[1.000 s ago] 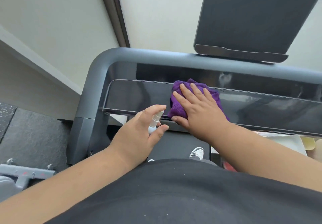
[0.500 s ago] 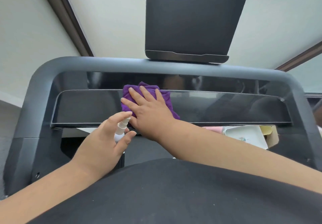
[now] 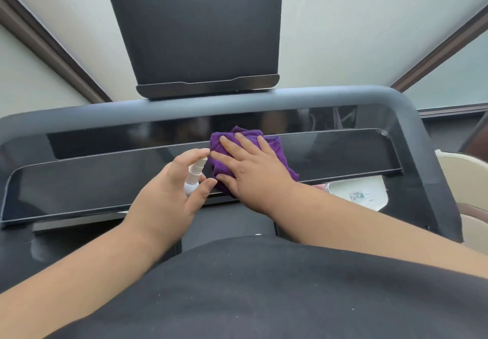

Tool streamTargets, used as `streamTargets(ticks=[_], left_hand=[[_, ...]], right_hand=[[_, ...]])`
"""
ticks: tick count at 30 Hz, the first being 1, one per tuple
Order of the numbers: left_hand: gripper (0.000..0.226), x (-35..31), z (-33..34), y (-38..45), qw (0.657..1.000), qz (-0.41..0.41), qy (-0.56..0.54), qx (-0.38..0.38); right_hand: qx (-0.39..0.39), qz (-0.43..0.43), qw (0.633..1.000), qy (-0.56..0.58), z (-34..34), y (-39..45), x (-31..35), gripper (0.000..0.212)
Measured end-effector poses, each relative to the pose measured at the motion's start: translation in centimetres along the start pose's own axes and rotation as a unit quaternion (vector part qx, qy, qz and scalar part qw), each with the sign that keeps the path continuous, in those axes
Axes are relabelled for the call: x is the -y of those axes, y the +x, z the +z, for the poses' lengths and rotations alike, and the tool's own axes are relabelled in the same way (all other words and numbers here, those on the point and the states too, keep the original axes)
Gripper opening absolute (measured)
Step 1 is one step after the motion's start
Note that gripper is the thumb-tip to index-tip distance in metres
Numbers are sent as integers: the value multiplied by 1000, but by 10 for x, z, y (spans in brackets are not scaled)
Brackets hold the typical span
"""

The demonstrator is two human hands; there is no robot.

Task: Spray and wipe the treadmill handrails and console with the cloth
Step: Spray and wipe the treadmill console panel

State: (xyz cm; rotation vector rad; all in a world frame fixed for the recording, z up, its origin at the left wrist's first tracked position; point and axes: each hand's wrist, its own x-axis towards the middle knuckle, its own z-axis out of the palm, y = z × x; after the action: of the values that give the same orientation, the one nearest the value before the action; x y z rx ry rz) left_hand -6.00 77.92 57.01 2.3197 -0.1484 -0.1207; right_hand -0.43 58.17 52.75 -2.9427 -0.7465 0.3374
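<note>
Head view looks down over a black-shirted torso (image 3: 250, 291) at the glossy black treadmill console panel (image 3: 79, 180), a long, shallow strip framed by a matte grey rounded handrail bar (image 3: 317, 101) that curves down at the right corner. Faint reflections show in the panel's sheen. Above the bar rises a dark rectangular tablet holder (image 3: 195, 27) with a lip along its lower edge.

The right hand (image 3: 253, 169) lies flat with its fingers spread, pressing a crumpled purple microfibre cloth (image 3: 272, 143) against the middle of the console panel; the cloth bulges out past the fingertips and beside the wrist. Just left of it, touching or nearly touching the cloth's edge, the left hand (image 3: 169, 193) grips a small white spray bottle (image 3: 194, 176), fingers curled round its body and the forefinger arched over the nozzle, which tilts toward the cloth.

Below the panel's right end sits a white tray-like object (image 3: 359, 193) holding something I cannot make out. Behind the treadmill stand pale frosted window panes (image 3: 356, 22) divided by dark brown frame strips (image 3: 47, 45). A cream cushioned seat edge (image 3: 470, 175) shows at the far right.
</note>
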Motion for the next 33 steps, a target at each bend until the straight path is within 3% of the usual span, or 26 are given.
streamTargets(ticks=[20, 28, 33], left_hand=[[44, -94, 96, 33, 996, 37, 37, 65], [44, -93, 94, 26, 998, 23, 45, 47], [45, -88, 85, 18, 999, 6, 41, 27]], right_hand=[[-27, 174, 984, 14, -5, -110, -191, 53], [-66, 215, 974, -3, -4, -127, -208, 46], [-159, 245, 956, 14, 3, -132, -200, 32]])
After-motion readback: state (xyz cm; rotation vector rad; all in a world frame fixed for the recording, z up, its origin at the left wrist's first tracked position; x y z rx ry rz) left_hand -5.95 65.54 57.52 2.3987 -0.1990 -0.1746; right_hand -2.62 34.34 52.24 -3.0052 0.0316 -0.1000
